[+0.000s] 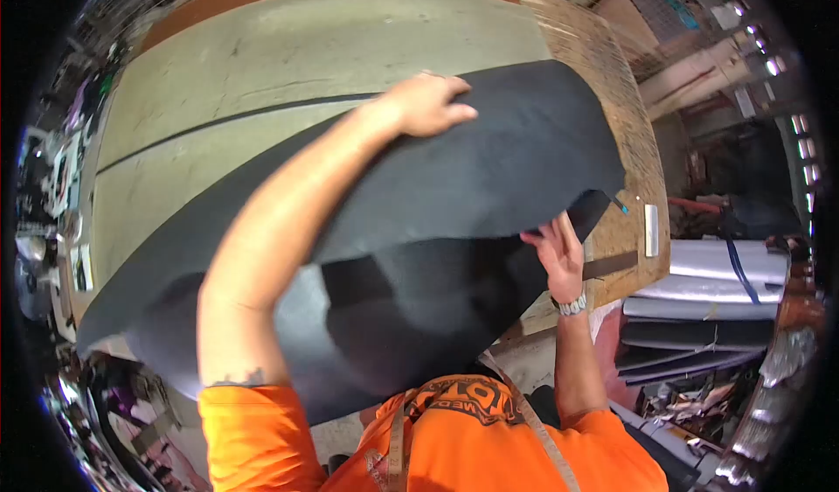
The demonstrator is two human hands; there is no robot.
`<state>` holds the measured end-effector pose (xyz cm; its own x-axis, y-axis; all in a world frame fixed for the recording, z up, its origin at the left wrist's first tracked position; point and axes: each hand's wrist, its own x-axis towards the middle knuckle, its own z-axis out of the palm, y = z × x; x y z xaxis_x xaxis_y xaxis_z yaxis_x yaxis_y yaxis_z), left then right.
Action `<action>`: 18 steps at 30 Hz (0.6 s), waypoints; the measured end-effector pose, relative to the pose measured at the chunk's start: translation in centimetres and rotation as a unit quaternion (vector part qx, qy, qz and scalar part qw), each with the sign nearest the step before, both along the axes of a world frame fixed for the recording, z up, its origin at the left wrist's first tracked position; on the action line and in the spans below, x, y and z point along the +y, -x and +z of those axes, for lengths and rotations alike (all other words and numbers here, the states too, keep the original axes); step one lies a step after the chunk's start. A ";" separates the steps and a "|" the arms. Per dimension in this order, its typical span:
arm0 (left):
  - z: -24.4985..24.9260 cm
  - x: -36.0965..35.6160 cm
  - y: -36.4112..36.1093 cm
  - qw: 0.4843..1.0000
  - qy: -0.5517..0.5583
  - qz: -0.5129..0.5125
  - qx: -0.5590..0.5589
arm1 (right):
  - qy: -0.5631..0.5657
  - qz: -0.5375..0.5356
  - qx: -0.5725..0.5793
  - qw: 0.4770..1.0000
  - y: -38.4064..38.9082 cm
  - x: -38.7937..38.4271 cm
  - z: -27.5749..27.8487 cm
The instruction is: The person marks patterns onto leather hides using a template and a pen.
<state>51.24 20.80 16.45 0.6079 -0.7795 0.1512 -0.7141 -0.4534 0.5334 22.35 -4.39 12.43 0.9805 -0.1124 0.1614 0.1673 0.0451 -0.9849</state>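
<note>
A large black sheet (498, 160) lies over the work table, its upper layer matte and a shinier part below, hanging toward my body. My left hand (434, 104) rests on the sheet near its far edge, palm down with the fingers apart. At the right, my right hand (557, 249) is at the edge of the upper layer, where the sheet folds over. Its thumb and some fingers lie against the edge; whether they pinch it is hard to make out. A watch circles the right wrist.
The table (332, 42) has a pale green surface with a dark strip across it and bare wood at the right. A small white bar (651, 230) lies on the wood. Rolls of material (725, 260) are stacked at the right. A measuring tape (395, 448) hangs over my orange shirt.
</note>
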 end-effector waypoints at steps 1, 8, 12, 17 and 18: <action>0.7 1.3 -2.4 0.993 -0.028 -0.022 0.110 | 0.095 -0.020 0.008 0.995 -1.8 0.1 0.8; 1.0 6.0 -12.2 0.804 0.046 -0.008 0.593 | 0.220 0.027 -0.122 0.967 -23.2 4.0 8.9; -2.4 7.6 -17.3 0.800 0.045 -0.019 0.598 | 0.348 -0.103 -0.149 0.920 -24.7 4.6 0.4; -6.6 7.8 -23.5 0.861 0.063 0.037 0.502 | 0.670 -0.080 0.077 0.734 -19.0 7.2 -13.0; -7.9 8.3 -24.4 0.875 0.070 0.054 0.477 | 0.671 -0.078 0.082 0.733 -19.3 7.2 -12.6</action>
